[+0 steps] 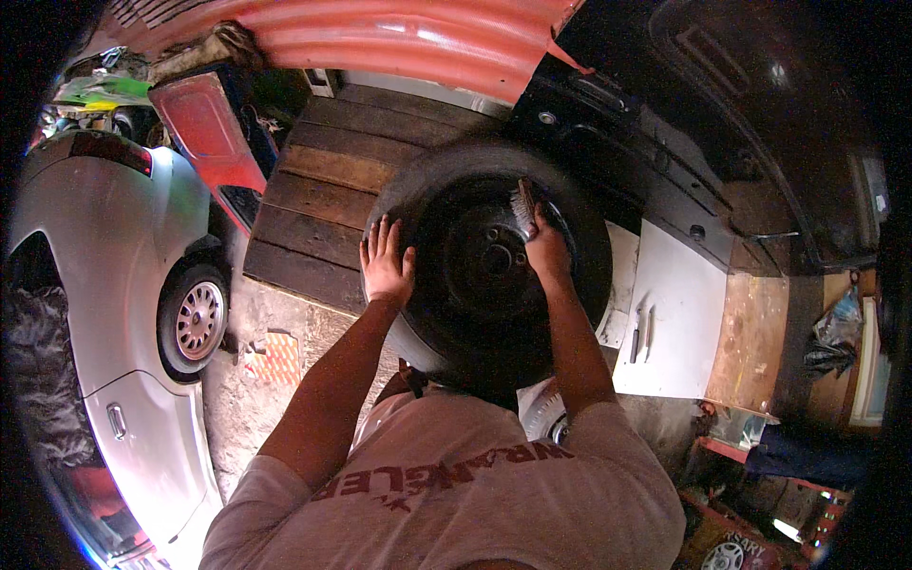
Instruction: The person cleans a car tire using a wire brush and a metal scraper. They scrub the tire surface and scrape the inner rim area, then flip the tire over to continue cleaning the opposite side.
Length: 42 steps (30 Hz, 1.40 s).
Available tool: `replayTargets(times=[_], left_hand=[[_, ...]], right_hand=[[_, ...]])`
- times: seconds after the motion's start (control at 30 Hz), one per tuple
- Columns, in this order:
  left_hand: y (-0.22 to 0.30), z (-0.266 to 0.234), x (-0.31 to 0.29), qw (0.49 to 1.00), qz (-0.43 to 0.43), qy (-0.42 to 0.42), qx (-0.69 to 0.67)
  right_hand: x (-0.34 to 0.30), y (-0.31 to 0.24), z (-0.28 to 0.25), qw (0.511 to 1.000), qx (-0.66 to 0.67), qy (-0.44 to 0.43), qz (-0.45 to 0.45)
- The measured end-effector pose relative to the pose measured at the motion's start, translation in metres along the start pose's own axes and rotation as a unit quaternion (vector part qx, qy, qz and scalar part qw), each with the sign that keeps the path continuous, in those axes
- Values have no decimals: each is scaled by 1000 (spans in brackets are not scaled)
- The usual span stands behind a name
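Overlapping the right end of the plank platform (328,199), near the white board's (679,304) left edge, the tyred wheel (475,285) should be heavy and awkward, its rubber firm and grippy, its rim rigid; opposite sides of the tread look the best hold. The bristle brush (522,209) should be light, best taken by its handle. The person's left hand (388,271) grips nothing, lying flat, fingers slightly spread, on the tyre's left side. The right hand (547,249) is curled round the brush over the rim; bristle contact is unclear.
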<state>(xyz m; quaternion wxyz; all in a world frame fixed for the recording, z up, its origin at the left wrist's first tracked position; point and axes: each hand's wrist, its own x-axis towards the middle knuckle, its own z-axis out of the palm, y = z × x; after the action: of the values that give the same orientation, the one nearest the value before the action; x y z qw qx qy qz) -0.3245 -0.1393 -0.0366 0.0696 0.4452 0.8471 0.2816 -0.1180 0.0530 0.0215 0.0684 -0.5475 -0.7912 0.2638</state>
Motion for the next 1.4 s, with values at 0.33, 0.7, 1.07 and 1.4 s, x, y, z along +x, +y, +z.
replayTargets(times=[0.33,0.7,1.07,1.4], left_hand=[[-8,4,8,998,12,32,-54],[-16,9,8,977,45,106,-178],[-22,12,6,966,37,139,-217],[-23,13,9,964,43,136,-225]], right_hand=[[-2,-35,14,985,-66,-86,-132],[-13,-97,11,962,-132,-159,-177],[-26,-77,1,978,-49,-161,-121],[-24,-40,21,989,-66,-61,-115]])
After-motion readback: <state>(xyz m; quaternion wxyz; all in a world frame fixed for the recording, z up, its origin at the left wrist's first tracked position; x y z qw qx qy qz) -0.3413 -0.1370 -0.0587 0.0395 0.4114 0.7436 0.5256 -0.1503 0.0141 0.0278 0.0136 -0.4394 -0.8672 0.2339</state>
